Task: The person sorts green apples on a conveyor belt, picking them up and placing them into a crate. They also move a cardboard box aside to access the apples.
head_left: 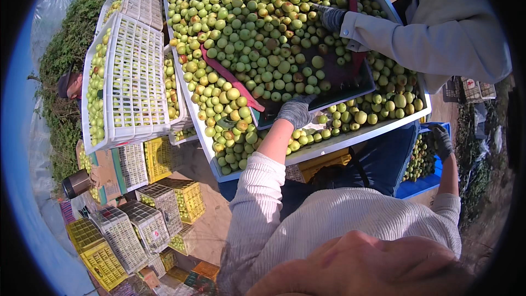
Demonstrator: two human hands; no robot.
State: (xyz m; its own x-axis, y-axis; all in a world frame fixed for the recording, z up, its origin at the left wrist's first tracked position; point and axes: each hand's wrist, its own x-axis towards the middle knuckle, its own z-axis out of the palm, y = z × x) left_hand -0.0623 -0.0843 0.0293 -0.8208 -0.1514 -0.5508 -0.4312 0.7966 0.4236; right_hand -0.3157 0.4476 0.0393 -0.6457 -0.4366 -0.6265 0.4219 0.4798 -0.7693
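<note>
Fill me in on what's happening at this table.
The person's gloved left hand grips the near edge of a dark tray half buried in small green fruit on a big white sorting table. Their right hand reaches into a blue crate of fruit. A co-worker's gloved hand holds the tray's far side.

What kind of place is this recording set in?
Probably an outdoor fruit-sorting spot at a farm or orchard: a big white sorting table heaped with small green fruit, stacked plastic crates, and bare dirt ground.
</note>
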